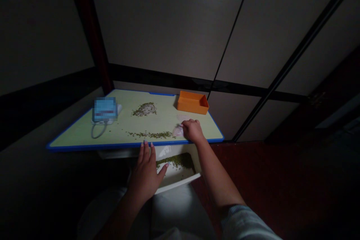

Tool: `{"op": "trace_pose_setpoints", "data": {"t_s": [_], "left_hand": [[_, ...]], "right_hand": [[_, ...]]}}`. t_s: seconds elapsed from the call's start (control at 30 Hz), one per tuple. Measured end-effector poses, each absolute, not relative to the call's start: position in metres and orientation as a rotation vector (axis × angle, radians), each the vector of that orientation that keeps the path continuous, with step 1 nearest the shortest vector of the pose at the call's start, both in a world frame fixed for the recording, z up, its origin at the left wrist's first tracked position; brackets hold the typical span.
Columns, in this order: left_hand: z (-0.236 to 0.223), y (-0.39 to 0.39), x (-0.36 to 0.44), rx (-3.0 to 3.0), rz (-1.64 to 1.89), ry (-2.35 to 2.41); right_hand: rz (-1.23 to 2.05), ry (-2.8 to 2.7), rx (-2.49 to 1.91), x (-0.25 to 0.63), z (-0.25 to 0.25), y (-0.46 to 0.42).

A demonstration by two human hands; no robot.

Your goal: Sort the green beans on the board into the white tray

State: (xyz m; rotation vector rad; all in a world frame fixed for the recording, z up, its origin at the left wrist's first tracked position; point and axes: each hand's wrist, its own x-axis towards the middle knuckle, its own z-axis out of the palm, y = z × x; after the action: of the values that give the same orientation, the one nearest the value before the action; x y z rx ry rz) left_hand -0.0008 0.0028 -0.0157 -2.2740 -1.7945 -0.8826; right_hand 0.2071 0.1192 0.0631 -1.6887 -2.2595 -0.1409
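Curling by clear plastic [177, 131], the right hand [192, 130] hides its grip; left hand [147, 173] spread; display [104, 108] blurred.

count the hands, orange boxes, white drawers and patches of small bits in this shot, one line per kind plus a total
Hands: 2 (left hand, right hand)
Orange box: 1
White drawer: 1
Patches of small bits: 3 (back pile, green front strip, green heap in the drawer)
Total: 7
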Motion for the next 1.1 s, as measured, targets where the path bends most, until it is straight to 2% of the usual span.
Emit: {"op": "trace_pose_setpoints", "data": {"t_s": [0.67,1.1], "left_hand": [[-0.0177,0.0026,-0.0019,-2.276,-0.947,-1.778],[-0.0183,0.0031,-0.0020,-2.284,-0.919,-1.803]], "right_hand": [[-0.118,-2.403,-1.536,0.2050,0.0659,0.1103],[-0.032,-2.303,-1.632,0.2084,0.0634,0.1118]]}}
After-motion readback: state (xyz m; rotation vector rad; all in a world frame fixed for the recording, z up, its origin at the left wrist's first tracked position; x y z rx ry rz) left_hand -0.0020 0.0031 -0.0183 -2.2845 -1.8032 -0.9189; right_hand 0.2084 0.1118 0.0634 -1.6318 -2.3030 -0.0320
